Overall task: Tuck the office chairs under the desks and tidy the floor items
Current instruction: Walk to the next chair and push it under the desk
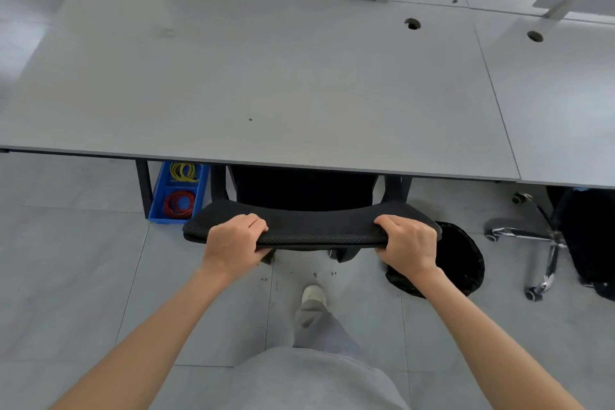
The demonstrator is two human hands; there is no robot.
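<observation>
Pushing the black office chair point(301, 226) in under the grey desk point(266, 83).

Both hands clamped on the top edge of the backrest: left hand point(233, 243) near its left end, right hand point(411, 245) near its right end, fingers curled over the top, thumbs underneath. Seat already mostly hidden beneath the desk edge, backrest just short of it. Best pushed straight and evenly with both arms so the chair does not swivel, watching the blue bin point(178, 193) of red and yellow bands just beside the chair's left and the black round item point(461, 260) on the floor at its right. Probably only a short push left. Second chair's chrome base point(535, 243) sticking out at the next desk, likely to be tucked in afterwards.
</observation>
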